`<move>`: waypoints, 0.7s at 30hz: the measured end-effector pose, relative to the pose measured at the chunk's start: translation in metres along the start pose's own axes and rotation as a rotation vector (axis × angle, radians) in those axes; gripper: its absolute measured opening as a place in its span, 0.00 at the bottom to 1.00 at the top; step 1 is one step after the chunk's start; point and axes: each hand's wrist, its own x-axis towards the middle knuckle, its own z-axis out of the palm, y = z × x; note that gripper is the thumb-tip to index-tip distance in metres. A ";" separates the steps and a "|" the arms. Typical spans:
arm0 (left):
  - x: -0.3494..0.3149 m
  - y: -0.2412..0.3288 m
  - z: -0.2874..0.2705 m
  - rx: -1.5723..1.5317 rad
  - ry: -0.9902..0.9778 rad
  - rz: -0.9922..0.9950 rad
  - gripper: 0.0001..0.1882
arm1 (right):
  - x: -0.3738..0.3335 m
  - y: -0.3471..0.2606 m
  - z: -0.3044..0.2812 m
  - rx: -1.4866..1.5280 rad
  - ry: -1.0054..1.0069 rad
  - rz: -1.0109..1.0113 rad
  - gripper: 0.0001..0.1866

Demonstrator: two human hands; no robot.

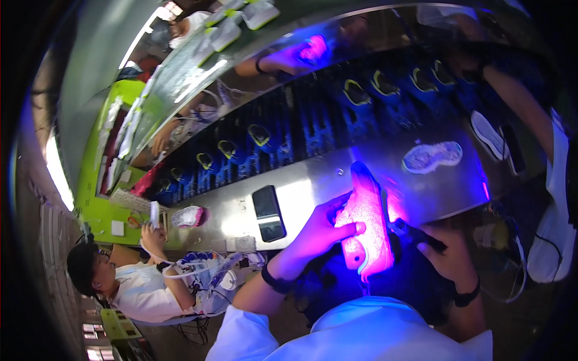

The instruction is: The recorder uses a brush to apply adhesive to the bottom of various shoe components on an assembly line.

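A shoe (368,225) stands toe-up in front of me, washed in bright pink and violet light. My left hand (325,225) is closed round its left side, with the thumb across the side of the shoe. On the other side, my right hand (450,256) grips a slim black torch (420,234). Its front end points at the right side of the shoe, where the violet glow is strong. The shoe's far side is hidden, and the glare washes out its surface detail.
The metal table (301,191) carries a dark phone (268,213) and a shoe sole (432,157). Behind it runs a row of dark shoes with yellow-green collars (260,135). At the left, a co-worker (150,289) handles a white item. More soles (489,135) lie at the right.
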 end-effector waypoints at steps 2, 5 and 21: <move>0.022 0.014 -0.019 0.179 0.031 0.018 0.39 | -0.005 0.001 -0.005 0.035 -0.017 0.041 0.21; 0.071 0.016 -0.089 0.592 0.209 0.126 0.41 | -0.023 0.030 -0.013 -0.064 0.158 0.198 0.22; 0.292 0.121 -0.151 1.565 0.415 -0.004 0.41 | 0.024 0.057 -0.045 0.247 0.343 0.489 0.27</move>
